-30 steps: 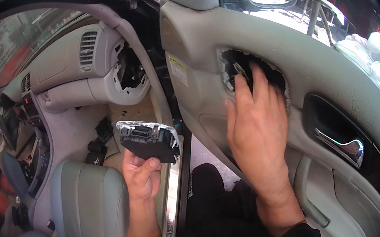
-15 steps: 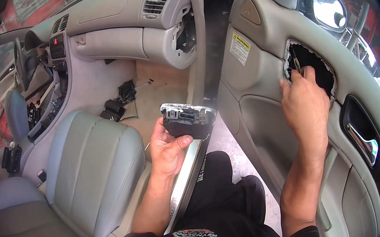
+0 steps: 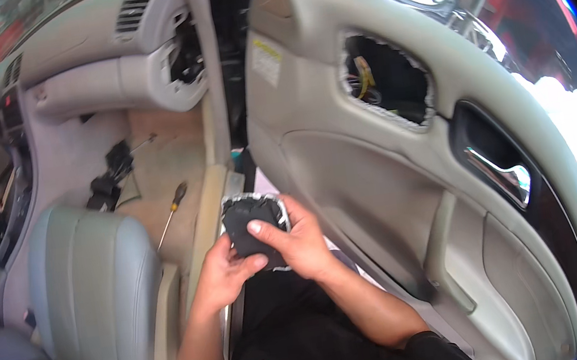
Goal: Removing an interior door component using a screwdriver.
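Note:
Low in the middle of the view, both hands hold a black plastic panel piece (image 3: 241, 219) with a ragged white rim; its exact kind is not clear. My left hand (image 3: 224, 276) grips the lower left edge, thumb across the lower part. My right hand (image 3: 301, 242) wraps the right side, its thumb pressed on the black face. The fingers underneath are hidden. To the right is the open car door (image 3: 345, 165), its beige trim cut by a rough-edged hole (image 3: 396, 82). Yellowish and dark wires (image 3: 364, 77) show inside that hole.
A screwdriver (image 3: 176, 198) with a yellow and black handle lies on the beige footwell carpet (image 3: 158, 161). Loose black parts (image 3: 110, 178) lie beside it. The grey passenger seat (image 3: 92, 293) is at left. A chrome door handle (image 3: 499, 174) and a door pull (image 3: 443, 250) project at right.
My right hand has left the door hole and now grips the panel piece with my left hand. The piece has turned and come lower. The view has shifted right, uncovering the screwdriver.

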Demonstrator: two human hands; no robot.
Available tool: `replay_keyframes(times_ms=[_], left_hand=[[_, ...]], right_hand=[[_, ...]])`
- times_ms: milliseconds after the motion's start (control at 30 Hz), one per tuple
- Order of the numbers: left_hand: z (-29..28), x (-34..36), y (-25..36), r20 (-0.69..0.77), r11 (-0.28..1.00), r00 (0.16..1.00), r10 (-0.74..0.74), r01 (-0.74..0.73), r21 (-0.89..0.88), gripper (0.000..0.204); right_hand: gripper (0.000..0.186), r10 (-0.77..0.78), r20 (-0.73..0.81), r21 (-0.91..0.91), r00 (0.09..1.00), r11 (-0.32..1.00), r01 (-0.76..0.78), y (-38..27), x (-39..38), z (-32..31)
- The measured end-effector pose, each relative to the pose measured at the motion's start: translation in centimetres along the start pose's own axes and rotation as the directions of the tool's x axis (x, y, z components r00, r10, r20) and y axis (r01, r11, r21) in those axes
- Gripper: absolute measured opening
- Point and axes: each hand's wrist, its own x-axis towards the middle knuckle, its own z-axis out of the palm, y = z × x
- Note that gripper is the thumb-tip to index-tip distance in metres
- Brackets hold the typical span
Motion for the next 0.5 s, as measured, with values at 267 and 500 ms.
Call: replay_keyframes(times_ms=[267, 500], left_hand=[[-1.3, -0.9, 4.0, -0.238, 0.805, 0.95, 0.204, -0.024, 0.592, 0.075], [4.4, 2.4, 8.3, 0.015, 0.516, 0.896, 0.444, -0.27, 0.813, 0.053]], right_hand=[[0.038, 0.248, 0.064, 0.441, 0.967, 0.862, -0.25, 4.5, -4.0, -4.5], [0.038, 0.239, 0.15, 0.423, 0.959, 0.862, -0.281, 7.4, -5.8, -5.3]])
